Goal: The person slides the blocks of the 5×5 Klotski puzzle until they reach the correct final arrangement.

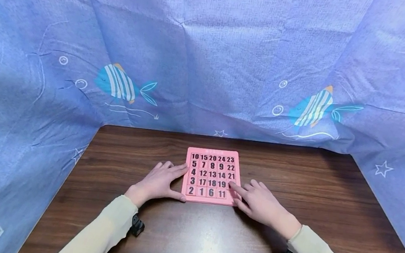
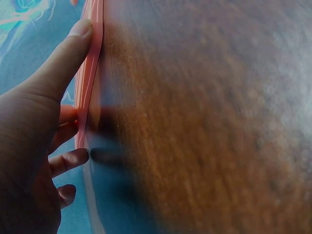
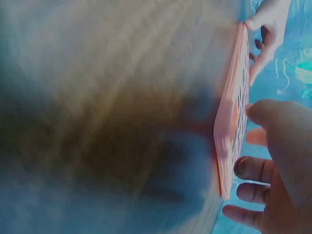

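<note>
A pink sliding number puzzle (image 1: 207,200) lies on the table, black numbers on its pale tiles and a tile-free slot at its near right corner. My left hand (image 1: 157,180) rests at its left side, thumb at the near left corner, fingertips on the left rim. In the left wrist view, the straight thumb presses the puzzle's edge (image 2: 93,63). My right hand (image 1: 262,202) reaches in from the right; its index fingertip touches the rightmost tile of the fourth row, covering its number. The right thumb is by the near right corner, the other fingers loosely bent.
The dark wood table (image 1: 317,194) extends around the puzzle, with glare near its front. A blue cloth (image 1: 231,61) printed with fish hangs behind and beside it. Dark wrist devices sit under both sleeves, the left one (image 1: 137,225) just above the tabletop.
</note>
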A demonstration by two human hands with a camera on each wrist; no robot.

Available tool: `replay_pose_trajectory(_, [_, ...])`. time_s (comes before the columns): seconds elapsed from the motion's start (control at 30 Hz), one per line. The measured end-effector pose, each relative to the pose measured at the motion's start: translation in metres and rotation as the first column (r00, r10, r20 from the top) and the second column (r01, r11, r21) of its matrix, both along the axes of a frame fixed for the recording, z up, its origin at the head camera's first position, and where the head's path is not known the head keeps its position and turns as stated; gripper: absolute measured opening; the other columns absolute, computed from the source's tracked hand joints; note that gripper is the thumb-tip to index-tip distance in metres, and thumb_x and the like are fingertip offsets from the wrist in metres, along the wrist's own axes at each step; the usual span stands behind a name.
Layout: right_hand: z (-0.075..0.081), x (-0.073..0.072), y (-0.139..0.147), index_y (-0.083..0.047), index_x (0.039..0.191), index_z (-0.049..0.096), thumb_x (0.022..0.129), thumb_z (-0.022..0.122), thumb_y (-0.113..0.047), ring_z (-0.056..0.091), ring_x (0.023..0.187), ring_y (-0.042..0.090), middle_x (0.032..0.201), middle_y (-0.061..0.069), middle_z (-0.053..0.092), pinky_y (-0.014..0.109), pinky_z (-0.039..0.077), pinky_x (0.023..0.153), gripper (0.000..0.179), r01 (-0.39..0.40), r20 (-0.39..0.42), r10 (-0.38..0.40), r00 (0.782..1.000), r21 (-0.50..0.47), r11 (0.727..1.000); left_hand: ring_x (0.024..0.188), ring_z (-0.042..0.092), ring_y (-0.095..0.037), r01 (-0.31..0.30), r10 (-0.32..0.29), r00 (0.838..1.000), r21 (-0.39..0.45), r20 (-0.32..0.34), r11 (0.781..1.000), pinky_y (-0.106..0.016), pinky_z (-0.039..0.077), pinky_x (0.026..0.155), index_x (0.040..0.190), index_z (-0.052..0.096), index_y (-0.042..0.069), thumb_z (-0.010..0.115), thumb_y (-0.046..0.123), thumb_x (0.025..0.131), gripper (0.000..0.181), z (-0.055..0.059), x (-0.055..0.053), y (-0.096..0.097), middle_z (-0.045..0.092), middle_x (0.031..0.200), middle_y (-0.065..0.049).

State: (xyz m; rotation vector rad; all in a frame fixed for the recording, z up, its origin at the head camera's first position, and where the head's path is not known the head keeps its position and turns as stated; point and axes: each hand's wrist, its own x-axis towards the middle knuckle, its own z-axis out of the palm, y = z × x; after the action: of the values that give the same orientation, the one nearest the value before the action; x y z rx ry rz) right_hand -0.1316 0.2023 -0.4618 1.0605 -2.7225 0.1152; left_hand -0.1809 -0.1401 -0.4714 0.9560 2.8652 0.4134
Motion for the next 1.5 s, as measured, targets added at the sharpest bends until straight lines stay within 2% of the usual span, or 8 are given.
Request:
replay_pose_trajectory(0.23, [-0.002,-0.001,0.003,-0.016,0.128,0.061,0.088,0.060,-0.036,0.044,0.071,0.019,0.079,-0.001,0.062,0.033,0.034,0.064,0.044,0.018,0.026,-0.019,0.999,0.034,0.999,0.108,0.042,-0.018,0.005,-0.005,1.000,0.012,0.014,1.000,-0.038,0.029,0.087,0.145,0.037,0.021,0.064,0.074,0.064,0.100,0.000,0.002,0.000,0.036,0.149,0.004])
replay_pose_trajectory(0.6, [-0.005,0.018,0.005,-0.014,0.126,0.061,0.085,0.065,-0.032,0.042,0.069,0.017,0.075,-0.006,0.060,0.032,0.034,0.061,0.046,-0.056,-0.024,0.055,0.998,-0.025,0.998,0.109,0.042,-0.018,0.000,0.000,1.000,0.006,0.012,1.000,-0.038,0.029,0.088,0.145,0.037,0.022,0.064,0.075,0.065,0.100,0.002,0.000,0.000,0.035,0.149,0.005])
replay_pose_trajectory(0.73, [-0.005,0.019,0.006,-0.013,0.125,0.062,0.084,0.066,-0.032,0.042,0.069,0.016,0.076,-0.006,0.062,0.032,0.034,0.061,0.045,-0.071,-0.037,0.070,0.997,-0.030,0.997,0.109,0.042,-0.017,-0.003,0.003,1.000,-0.004,0.008,1.000,-0.038,0.029,0.088,0.146,0.036,0.022,0.062,0.076,0.064,0.101,0.001,0.000,0.001,0.035,0.149,0.005])
replay_pose_trajectory(0.87, [-0.001,0.012,0.006,-0.017,0.123,0.064,0.087,0.063,-0.032,0.043,0.072,0.015,0.082,-0.006,0.064,0.032,0.034,0.062,0.039,-0.050,0.013,0.051,0.999,-0.039,0.998,0.109,0.042,-0.017,-0.001,0.001,1.000,-0.013,0.003,1.000,-0.037,0.029,0.088,0.146,0.036,0.022,0.060,0.078,0.064,0.102,0.000,0.000,0.001,0.036,0.149,0.005])
replay_pose_trajectory(1.03, [0.007,-0.008,0.005,-0.019,0.127,0.060,0.090,0.059,-0.034,0.043,0.074,0.015,0.084,-0.004,0.064,0.032,0.035,0.065,0.040,0.026,0.106,-0.023,0.994,-0.030,0.999,0.110,0.043,-0.018,0.002,-0.002,1.000,-0.018,-0.010,1.000,-0.037,0.030,0.088,0.145,0.037,0.021,0.060,0.078,0.064,0.102,-0.002,0.000,0.000,0.036,0.149,0.005])
replay_pose_trajectory(1.23, [0.004,-0.032,0.003,-0.019,0.131,0.058,0.089,0.060,-0.035,0.046,0.073,0.019,0.078,-0.002,0.062,0.035,0.036,0.065,0.045,0.074,0.118,-0.075,0.990,0.012,0.997,0.108,0.042,-0.016,0.000,0.000,1.000,-0.009,-0.005,1.000,-0.037,0.030,0.087,0.146,0.036,0.021,0.059,0.079,0.064,0.103,-0.002,-0.001,0.000,0.036,0.149,0.005])
replay_pose_trajectory(1.43, [0.003,-0.037,0.002,-0.017,0.129,0.059,0.090,0.059,-0.036,0.045,0.072,0.020,0.079,0.001,0.064,0.034,0.036,0.063,0.044,0.084,0.145,-0.088,0.985,0.030,0.996,0.108,0.042,-0.016,-0.001,0.001,1.000,-0.013,-0.011,1.000,-0.036,0.029,0.087,0.146,0.035,0.023,0.057,0.081,0.064,0.103,-0.004,-0.002,0.001,0.035,0.149,0.006])
replay_pose_trajectory(1.5, [0.002,-0.036,0.001,-0.018,0.130,0.059,0.090,0.058,-0.036,0.046,0.074,0.021,0.085,0.002,0.067,0.036,0.037,0.065,0.044,0.085,0.150,-0.088,0.985,0.027,0.996,0.108,0.043,-0.016,0.002,-0.002,1.000,-0.004,-0.022,1.000,-0.037,0.030,0.087,0.145,0.037,0.022,0.058,0.080,0.063,0.103,-0.005,-0.002,0.001,0.036,0.148,0.006])
